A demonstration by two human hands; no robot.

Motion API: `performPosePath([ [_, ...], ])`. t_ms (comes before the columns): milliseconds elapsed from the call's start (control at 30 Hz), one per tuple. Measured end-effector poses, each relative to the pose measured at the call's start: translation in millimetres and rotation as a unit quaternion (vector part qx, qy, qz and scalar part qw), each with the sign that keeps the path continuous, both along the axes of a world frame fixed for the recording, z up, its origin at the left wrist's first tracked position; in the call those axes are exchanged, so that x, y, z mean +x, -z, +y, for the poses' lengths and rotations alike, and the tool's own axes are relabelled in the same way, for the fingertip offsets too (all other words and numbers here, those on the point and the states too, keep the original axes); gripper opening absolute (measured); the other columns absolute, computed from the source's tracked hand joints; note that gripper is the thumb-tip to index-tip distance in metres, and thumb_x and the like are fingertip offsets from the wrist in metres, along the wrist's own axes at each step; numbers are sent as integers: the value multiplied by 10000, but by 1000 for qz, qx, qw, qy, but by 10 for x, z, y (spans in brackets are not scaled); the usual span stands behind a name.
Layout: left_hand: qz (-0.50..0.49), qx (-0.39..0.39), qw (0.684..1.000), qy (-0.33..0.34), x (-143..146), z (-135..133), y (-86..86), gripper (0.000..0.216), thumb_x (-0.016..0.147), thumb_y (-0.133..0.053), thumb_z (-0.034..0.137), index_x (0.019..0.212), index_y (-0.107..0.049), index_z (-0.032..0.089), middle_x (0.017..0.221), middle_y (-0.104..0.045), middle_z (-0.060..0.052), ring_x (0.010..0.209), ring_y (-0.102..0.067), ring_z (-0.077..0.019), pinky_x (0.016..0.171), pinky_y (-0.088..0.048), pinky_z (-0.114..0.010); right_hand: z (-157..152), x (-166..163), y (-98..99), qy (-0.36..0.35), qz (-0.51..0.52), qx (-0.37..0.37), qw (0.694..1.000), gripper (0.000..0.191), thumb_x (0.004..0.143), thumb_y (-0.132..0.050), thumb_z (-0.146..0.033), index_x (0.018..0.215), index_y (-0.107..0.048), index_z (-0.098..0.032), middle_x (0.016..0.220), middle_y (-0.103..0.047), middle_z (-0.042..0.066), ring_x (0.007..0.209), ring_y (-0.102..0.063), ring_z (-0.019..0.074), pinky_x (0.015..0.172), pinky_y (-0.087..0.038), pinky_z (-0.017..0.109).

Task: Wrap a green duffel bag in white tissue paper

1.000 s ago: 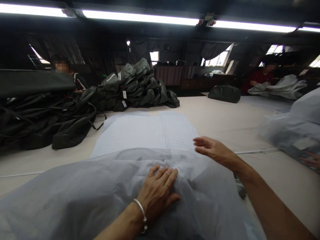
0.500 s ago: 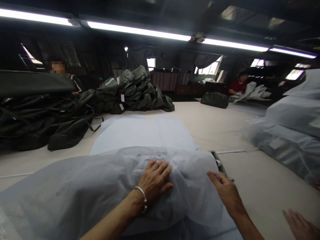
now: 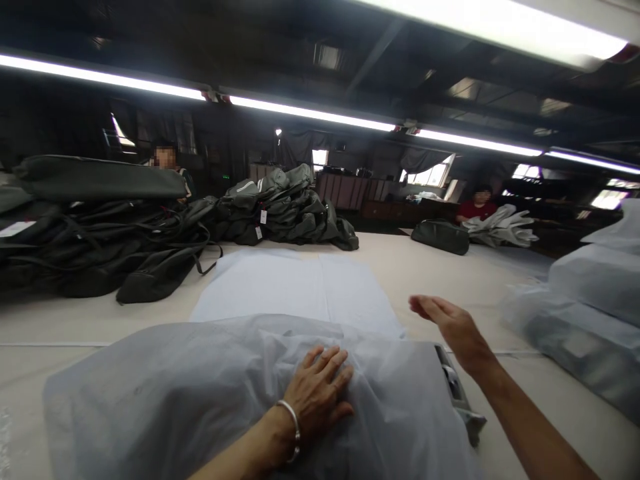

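Observation:
A translucent plastic bag [image 3: 165, 393] covers a dark bulky thing in front of me, its kind hidden under the cloudy film. My left hand [image 3: 320, 383], with a silver bangle on its wrist, lies flat on the plastic, fingers a little spread. My right hand [image 3: 453, 327] is raised in the air above the plastic's right end, fingers stretched out and holding nothing. Just below it, a grey object with a white part, resembling a tape dispenser [image 3: 455, 387], sticks out from beside the plastic's edge. White sheets [image 3: 295, 283] lie flat behind the wrapped thing.
Piled dark bags [image 3: 280, 210] stand at the back and left of the table [image 3: 380, 260]. Several plastic-wrapped bags [image 3: 595, 320] are stacked at right. A single dark bag [image 3: 440, 237] sits near a person in red [image 3: 477, 208]. Another person [image 3: 170, 167] is behind the left pile.
My right hand has lifted off the plastic's right edge and is now above it. My left hand remains on the plastic. Another person's hand at lower right has gone from view. The view has tilted up.

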State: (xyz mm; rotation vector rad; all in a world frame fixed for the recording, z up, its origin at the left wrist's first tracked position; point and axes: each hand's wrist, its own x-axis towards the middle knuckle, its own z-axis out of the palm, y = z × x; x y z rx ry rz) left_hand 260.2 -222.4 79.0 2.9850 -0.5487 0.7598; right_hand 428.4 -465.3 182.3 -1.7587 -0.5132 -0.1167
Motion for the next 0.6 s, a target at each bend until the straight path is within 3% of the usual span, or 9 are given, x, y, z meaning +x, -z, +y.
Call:
performPosePath([
  [100,-12,25,1000,3,-15,10,-24,559,907,-527,596,1346,-477,253,1479,-449,-61,1385,-365,-280,1130,-331,-510,580,-10,-140,-194,-19,-222,955,619,861,-397,-714,918,-673,-163,999,-687,98,963,-606,227,917,-451,366],
  [200,-38,32,999,1,-26,30,-33,561,935,-455,609,1372,-453,257,1499,-427,-39,1405,-336,-263,1148,-312,-500,1003,-31,26,-273,-15,-326,905,609,844,-425,-734,725,-626,-172,749,-636,35,744,-541,184,734,-412,326],
  [300,-60,1,997,-47,-7,59,-36,652,924,-451,631,1437,-374,236,1530,-373,-64,1424,-300,-276,1156,-289,-519,1132,-12,196,-303,-8,-360,882,611,841,-435,-746,634,-532,-179,640,-520,-20,648,-423,138,638,-325,293],
  [433,-27,-59,991,-120,77,85,-121,850,848,-587,640,1486,-275,175,1533,-348,-136,1427,-278,-331,1154,-256,-576,1055,31,176,-346,20,-394,852,565,817,-509,-722,654,-501,-181,611,-418,-52,614,-334,112,577,-257,271],
  [600,56,-127,982,-125,252,88,-365,794,765,-720,595,1374,-439,171,1235,-623,-108,1200,-541,-294,1153,-251,-554,969,65,131,-414,138,-340,833,447,655,-768,-552,839,-641,-164,722,-544,-43,676,-425,112,617,-320,240],
])
